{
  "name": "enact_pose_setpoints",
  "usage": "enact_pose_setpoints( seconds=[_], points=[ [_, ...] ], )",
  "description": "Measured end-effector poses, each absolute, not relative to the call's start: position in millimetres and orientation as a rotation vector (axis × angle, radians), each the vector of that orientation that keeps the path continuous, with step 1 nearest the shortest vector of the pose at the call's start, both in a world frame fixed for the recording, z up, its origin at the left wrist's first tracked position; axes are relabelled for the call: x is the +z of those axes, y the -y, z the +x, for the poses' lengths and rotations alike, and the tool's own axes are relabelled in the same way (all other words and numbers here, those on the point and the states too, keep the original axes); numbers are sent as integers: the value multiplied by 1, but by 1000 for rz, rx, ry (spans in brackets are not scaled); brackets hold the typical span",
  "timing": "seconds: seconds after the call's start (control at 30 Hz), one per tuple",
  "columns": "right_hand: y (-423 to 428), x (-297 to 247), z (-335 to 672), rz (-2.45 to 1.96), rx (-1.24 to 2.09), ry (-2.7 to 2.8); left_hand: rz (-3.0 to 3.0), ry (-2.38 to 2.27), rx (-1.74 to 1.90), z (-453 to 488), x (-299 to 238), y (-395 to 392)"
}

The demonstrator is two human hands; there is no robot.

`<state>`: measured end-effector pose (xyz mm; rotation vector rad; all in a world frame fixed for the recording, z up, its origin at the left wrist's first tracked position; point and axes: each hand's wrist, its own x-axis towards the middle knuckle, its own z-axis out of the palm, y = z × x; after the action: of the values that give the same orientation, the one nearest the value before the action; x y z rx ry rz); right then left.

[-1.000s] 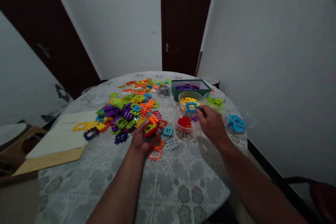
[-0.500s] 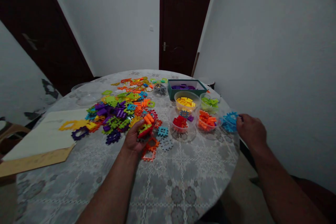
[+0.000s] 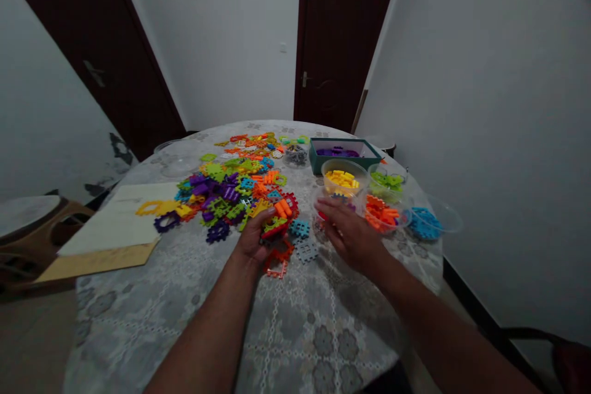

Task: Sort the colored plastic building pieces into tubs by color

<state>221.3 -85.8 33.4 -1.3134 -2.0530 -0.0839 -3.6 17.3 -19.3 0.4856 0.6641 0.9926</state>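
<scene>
My left hand (image 3: 255, 238) is closed around a small stack of plastic interlocking pieces (image 3: 278, 218), orange, red and green, held just above the round table (image 3: 295, 326). My right hand (image 3: 347, 231) hovers with fingers spread and nothing in it, in front of the clear bowl of red pieces (image 3: 321, 212). Two blue pieces (image 3: 300, 228) and a grey one (image 3: 306, 251) lie between my hands, with an orange frame piece (image 3: 277, 263) under my left hand. A big mixed heap of coloured pieces (image 3: 231, 191) lies to the left.
Clear bowls hold yellow pieces (image 3: 342, 180), orange pieces (image 3: 382, 212), green pieces (image 3: 388, 181) and blue pieces (image 3: 427, 223). A green box (image 3: 340, 150) holds purple pieces. A white sheet on cardboard (image 3: 111, 231) lies at the left. Doors and a wall clock stand behind.
My right hand carried a blue piece to the blue bowl at the right edge, let go of it, and came back toward the middle. My left hand kept its stack.
</scene>
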Motion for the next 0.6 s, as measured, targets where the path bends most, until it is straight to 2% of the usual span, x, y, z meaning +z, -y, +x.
enact_pose_setpoints(
  seconds=[0.23,0.6],
  points=[
    [46,28,168,-1471,39,2322,470,-689,927,-4,-19,-13],
    [49,12,178,-1209,63,2207,439,-693,873,-4,-22,-15]
  ],
)
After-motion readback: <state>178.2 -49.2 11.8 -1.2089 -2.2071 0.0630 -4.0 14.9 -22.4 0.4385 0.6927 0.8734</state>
